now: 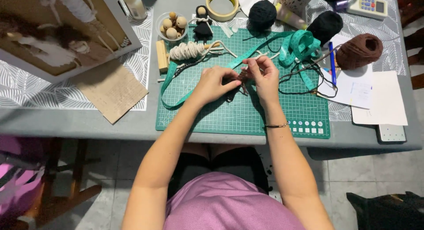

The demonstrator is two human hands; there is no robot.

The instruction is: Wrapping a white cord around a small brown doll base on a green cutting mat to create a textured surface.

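Fingers (252, 67) of both hands pinching frayed brown yarn tuft (243, 75), gridded green mat (247, 110)

Both hands meet over the green cutting mat (265, 117) on the grey desk (110, 124). The left hand (215, 83) and the right hand (263, 75) pinch a small bundle of brown yarn (243, 75) between their fingertips. A teal measuring tape (291, 44) loops across the mat just behind them. A brown yarn ball (360, 51) lies to the right, two black yarn balls (262, 13) farther back, and a bowl of wooden beads (172, 26) beside cream cord (190, 50).
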